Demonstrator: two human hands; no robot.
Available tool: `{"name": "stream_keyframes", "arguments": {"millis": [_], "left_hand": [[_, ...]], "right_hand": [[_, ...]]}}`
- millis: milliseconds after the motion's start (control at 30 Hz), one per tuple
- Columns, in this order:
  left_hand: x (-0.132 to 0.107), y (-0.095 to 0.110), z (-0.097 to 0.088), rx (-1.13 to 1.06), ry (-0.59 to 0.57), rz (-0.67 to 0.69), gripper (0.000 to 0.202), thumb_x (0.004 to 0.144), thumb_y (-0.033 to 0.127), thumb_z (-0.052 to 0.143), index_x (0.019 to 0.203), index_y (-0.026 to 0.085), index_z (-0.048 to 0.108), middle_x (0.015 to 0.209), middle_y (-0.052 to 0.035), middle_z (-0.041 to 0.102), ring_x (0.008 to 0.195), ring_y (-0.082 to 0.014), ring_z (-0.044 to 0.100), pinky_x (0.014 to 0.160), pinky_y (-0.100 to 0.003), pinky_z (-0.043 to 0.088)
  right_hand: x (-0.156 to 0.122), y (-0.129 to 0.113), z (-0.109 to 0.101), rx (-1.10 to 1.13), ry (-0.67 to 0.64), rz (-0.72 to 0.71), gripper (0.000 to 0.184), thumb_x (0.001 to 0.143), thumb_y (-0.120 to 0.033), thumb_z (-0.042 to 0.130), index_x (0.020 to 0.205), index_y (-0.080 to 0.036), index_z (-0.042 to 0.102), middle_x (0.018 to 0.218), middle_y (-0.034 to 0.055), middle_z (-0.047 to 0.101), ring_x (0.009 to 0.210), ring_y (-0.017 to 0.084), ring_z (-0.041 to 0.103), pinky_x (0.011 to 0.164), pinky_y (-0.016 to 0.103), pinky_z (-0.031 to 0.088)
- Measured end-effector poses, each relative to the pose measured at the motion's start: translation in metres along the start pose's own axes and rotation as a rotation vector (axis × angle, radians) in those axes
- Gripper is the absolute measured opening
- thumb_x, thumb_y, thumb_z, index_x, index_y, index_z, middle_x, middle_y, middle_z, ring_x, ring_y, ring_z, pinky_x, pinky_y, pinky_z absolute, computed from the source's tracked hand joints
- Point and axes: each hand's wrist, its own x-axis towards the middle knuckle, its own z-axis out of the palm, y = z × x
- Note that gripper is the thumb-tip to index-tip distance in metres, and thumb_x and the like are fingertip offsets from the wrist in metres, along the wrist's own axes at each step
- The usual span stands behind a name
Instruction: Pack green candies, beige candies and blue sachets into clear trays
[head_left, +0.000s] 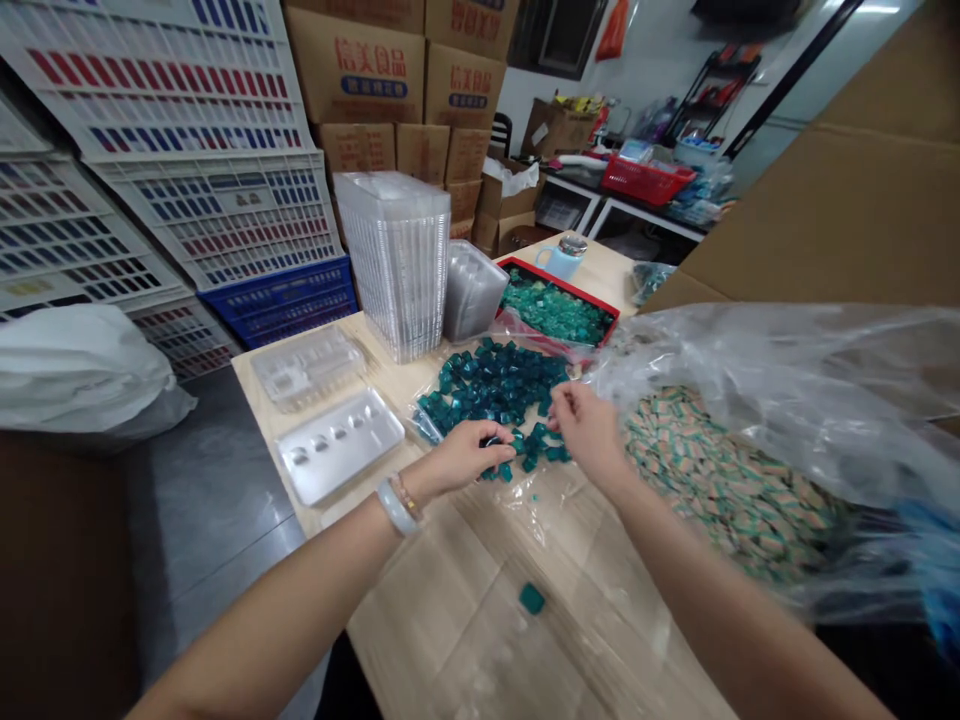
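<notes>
A heap of translucent teal cubes (pixel 491 385) lies on a clear plastic sheet (pixel 427 420) on a pale wooden table (pixel 300 390). My left hand (pixel 469 455) curls at the heap's lower edge, its fingertips closed over a dark cube. My right hand (pixel 589 430) hangs just right of the heap, fingers bunched at the cubes, and any hold is hidden. One loose teal cube (pixel 532 598) sits on the cardboard (pixel 480 620) below my arms. To the right, a large clear plastic bag (pixel 750 400) partly covers a mass of small wrapped packets (pixel 724 490).
Behind the heap, a red tray (pixel 556 308) holds more teal pieces. A tall stack of clear plastic trays (pixel 394 265) and a moulded tray (pixel 340 445) stand on the table. A blue lidded mug (pixel 561 258) stands far back. Crates and cartons wall the left and back.
</notes>
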Motion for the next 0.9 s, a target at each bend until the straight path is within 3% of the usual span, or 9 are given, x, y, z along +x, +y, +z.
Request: {"name": "stream_keyframes", "arguments": {"millis": [167, 267, 333, 400, 500, 567, 667, 800, 900], "left_hand": [[-0.007, -0.01, -0.019, -0.229, 0.068, -0.091, 0.018, 0.068, 0.032, 0.057, 0.07, 0.015, 0.05, 0.052, 0.0052, 0.047, 0.042, -0.0042, 0.04, 0.039, -0.016, 0.027], [-0.022, -0.015, -0.036, -0.528, 0.169, -0.13, 0.022, 0.069, 0.035, 0.056, 0.069, 0.016, 0.045, 0.057, 0.0046, 0.046, 0.043, -0.0038, 0.041, 0.039, -0.016, 0.026], [-0.037, -0.02, -0.044, -0.67, 0.258, -0.177, 0.021, 0.07, 0.034, 0.056, 0.069, 0.017, 0.044, 0.059, 0.0043, 0.045, 0.043, -0.0032, 0.04, 0.037, -0.015, 0.023], [-0.051, -0.026, -0.046, -0.7, 0.288, -0.254, 0.019, 0.069, 0.031, 0.057, 0.07, 0.016, 0.045, 0.059, 0.0039, 0.044, 0.041, -0.0026, 0.039, 0.035, -0.015, 0.021], [-0.066, -0.035, -0.033, -0.698, 0.24, -0.36, 0.019, 0.069, 0.031, 0.058, 0.072, 0.014, 0.048, 0.059, 0.0033, 0.044, 0.039, -0.0017, 0.036, 0.033, -0.014, 0.017], [-0.072, -0.039, -0.019, -0.725, 0.192, -0.395, 0.02, 0.068, 0.03, 0.059, 0.072, 0.014, 0.049, 0.059, 0.0036, 0.043, 0.039, -0.0011, 0.035, 0.033, -0.013, 0.015], [-0.08, -0.043, 0.006, -0.775, 0.079, -0.446, 0.02, 0.068, 0.03, 0.06, 0.071, 0.013, 0.049, 0.059, 0.0038, 0.043, 0.04, -0.0008, 0.035, 0.034, -0.013, 0.014], [-0.093, -0.047, 0.039, -0.832, -0.1, -0.476, 0.022, 0.068, 0.031, 0.06, 0.071, 0.013, 0.049, 0.059, 0.0038, 0.043, 0.041, -0.0009, 0.036, 0.034, -0.013, 0.013], [-0.104, -0.052, 0.06, -0.774, -0.138, -0.494, 0.025, 0.068, 0.035, 0.059, 0.069, 0.013, 0.049, 0.058, 0.0035, 0.044, 0.041, -0.0016, 0.037, 0.033, -0.014, 0.016]], "right_hand": [[0.118, 0.02, -0.04, -0.517, 0.213, 0.053, 0.027, 0.08, -0.035, 0.04, 0.081, -0.014, 0.057, 0.075, 0.0118, 0.061, 0.074, 0.023, 0.056, 0.062, 0.032, 0.039], [0.136, 0.016, -0.043, -0.619, 0.143, 0.005, 0.03, 0.077, -0.02, 0.042, 0.104, -0.012, 0.051, 0.095, 0.016, 0.058, 0.082, 0.025, 0.055, 0.064, 0.033, 0.039], [0.104, 0.003, -0.027, -0.564, 0.071, -0.084, 0.028, 0.078, -0.021, 0.041, 0.103, -0.014, 0.053, 0.093, 0.0139, 0.059, 0.082, 0.025, 0.055, 0.067, 0.034, 0.039], [0.048, -0.015, -0.005, -0.383, -0.082, -0.178, 0.025, 0.081, -0.028, 0.039, 0.093, -0.018, 0.058, 0.08, 0.0096, 0.061, 0.077, 0.023, 0.056, 0.068, 0.034, 0.041], [-0.037, -0.04, 0.024, 0.068, -0.362, -0.358, 0.029, 0.081, -0.025, 0.04, 0.107, -0.022, 0.052, 0.092, 0.0073, 0.059, 0.077, 0.017, 0.056, 0.068, 0.03, 0.044], [-0.073, -0.049, 0.033, 0.263, -0.445, -0.386, 0.023, 0.081, -0.024, 0.042, 0.099, -0.022, 0.056, 0.088, 0.0056, 0.058, 0.075, 0.014, 0.055, 0.068, 0.028, 0.045], [-0.101, -0.048, 0.028, 0.34, -0.456, -0.29, 0.016, 0.08, -0.023, 0.045, 0.086, -0.02, 0.059, 0.077, 0.0035, 0.058, 0.07, 0.013, 0.055, 0.064, 0.025, 0.045], [-0.137, -0.041, 0.0, 0.353, -0.478, -0.154, 0.015, 0.079, -0.023, 0.048, 0.09, -0.022, 0.058, 0.08, 0.003, 0.06, 0.072, 0.012, 0.056, 0.064, 0.024, 0.046], [-0.177, -0.037, -0.012, 0.272, -0.393, -0.048, 0.014, 0.079, -0.022, 0.048, 0.088, -0.021, 0.058, 0.078, 0.0027, 0.059, 0.068, 0.012, 0.056, 0.061, 0.024, 0.046]]}}
